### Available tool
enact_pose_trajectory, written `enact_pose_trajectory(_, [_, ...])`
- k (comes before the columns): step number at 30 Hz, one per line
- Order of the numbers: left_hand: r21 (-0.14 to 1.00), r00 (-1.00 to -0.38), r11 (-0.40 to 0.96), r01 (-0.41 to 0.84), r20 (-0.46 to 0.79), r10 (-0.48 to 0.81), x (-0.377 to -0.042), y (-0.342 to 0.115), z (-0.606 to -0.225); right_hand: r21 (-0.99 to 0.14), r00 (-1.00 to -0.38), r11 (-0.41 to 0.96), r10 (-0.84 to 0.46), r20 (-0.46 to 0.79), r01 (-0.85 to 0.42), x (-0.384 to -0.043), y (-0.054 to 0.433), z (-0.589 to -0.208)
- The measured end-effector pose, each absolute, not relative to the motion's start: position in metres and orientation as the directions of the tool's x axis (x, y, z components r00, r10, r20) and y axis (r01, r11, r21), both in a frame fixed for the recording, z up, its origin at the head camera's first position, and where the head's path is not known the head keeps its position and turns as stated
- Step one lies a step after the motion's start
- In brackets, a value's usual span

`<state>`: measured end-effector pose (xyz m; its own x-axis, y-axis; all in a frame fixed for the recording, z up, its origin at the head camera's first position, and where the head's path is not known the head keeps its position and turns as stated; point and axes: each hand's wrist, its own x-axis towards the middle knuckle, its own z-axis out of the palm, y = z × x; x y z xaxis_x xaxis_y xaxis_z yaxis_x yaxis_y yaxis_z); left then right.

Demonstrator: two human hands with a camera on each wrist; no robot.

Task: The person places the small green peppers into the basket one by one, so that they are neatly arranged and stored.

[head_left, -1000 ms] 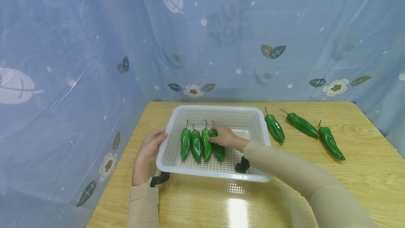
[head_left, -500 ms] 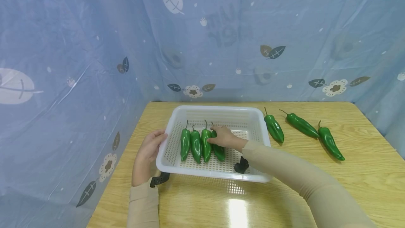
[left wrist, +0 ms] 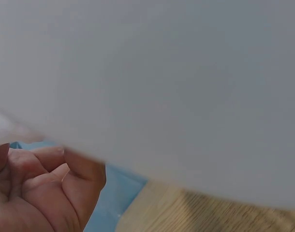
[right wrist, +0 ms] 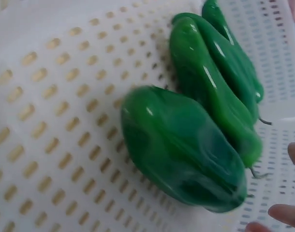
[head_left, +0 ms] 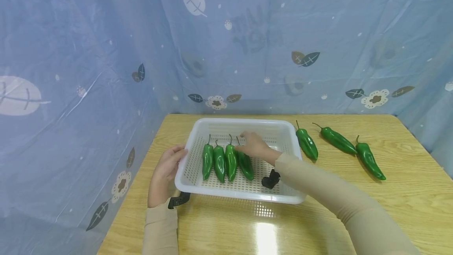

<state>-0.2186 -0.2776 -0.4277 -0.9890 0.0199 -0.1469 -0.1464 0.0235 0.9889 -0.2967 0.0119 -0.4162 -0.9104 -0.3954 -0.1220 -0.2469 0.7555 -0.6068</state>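
A white plastic basket [head_left: 244, 121] with a perforated floor stands on the table. My left hand [head_left: 168, 163] holds its left rim, seen also at the lower left of the left wrist view. Inside, green peppers lie side by side with stems pointing away: the leftmost pepper [head_left: 207, 162], another pepper [head_left: 219, 163], a brighter pepper [head_left: 231, 162] and the rightmost pepper [head_left: 245, 166]. My right hand [head_left: 255, 147] is over the stem end of the rightmost one, fingers spread and holding nothing. In the right wrist view, its fingertips [right wrist: 287, 215] show apart from the nearest pepper [right wrist: 184, 147].
On the table right of the basket lie three more green peppers: one pepper [head_left: 307, 143] close beside its wall, a slanted pepper [head_left: 337, 140] and a pepper [head_left: 369, 160] farther right. A blue patterned curtain [head_left: 247, 70] hangs behind and at the left.
My right hand has let go of the rightmost pepper in the basket and lifted away slightly, fingers spreading. That pepper now tilts a little more. The left hand stays at the rim.
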Motion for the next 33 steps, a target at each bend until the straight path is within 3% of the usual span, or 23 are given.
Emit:
enact_pose_trajectory(15, [0.99, -0.99, 0.033, -0.14, -0.141, 0.023, -0.218, -0.28, -0.427, -0.737, -0.921, 0.628, -0.388, -0.019, -0.249, -0.314, 0.045, -0.384])
enact_pose_trajectory(33, [0.99, -0.99, 0.046, -0.136, -0.137, 0.029, -0.22, -0.279, -0.426, -0.818, -0.918, 0.472, -0.365, 0.159, -0.329, -0.331, 0.126, -0.347])
